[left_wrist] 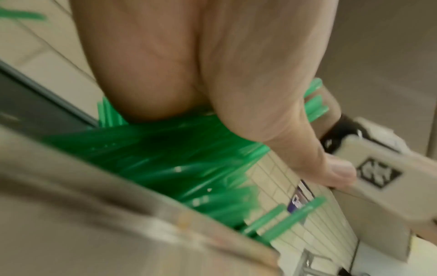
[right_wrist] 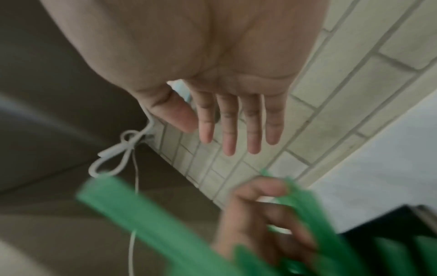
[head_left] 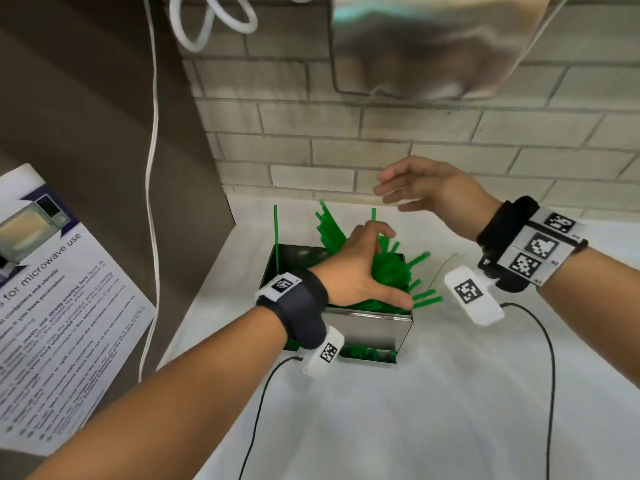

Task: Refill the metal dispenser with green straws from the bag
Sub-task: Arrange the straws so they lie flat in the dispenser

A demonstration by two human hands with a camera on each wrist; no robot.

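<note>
A shiny metal dispenser [head_left: 367, 329] stands open-topped on the white counter, with a messy heap of green straws [head_left: 391, 268] sticking out of it at many angles. One lone straw [head_left: 275, 237] stands upright at its back left corner. My left hand [head_left: 356, 271] lies over the heap, fingers curled round a bunch of straws and thumb stretched along the front rim. The left wrist view has the palm [left_wrist: 212, 74] pressed onto the straws [left_wrist: 177, 158] above the box wall [left_wrist: 118, 214]. My right hand [head_left: 398, 188] hovers behind the box, fingers straight [right_wrist: 236, 130], holding nothing. No bag is in view.
A printed microwave-use sheet [head_left: 52, 306] leans at the left. A white cable [head_left: 152, 168] hangs down the brown panel beside it. A pale brick wall [head_left: 381, 140] runs close behind the box, with a metal fixture [head_left: 433, 46] mounted above. White counter [head_left: 415, 410] spreads in front.
</note>
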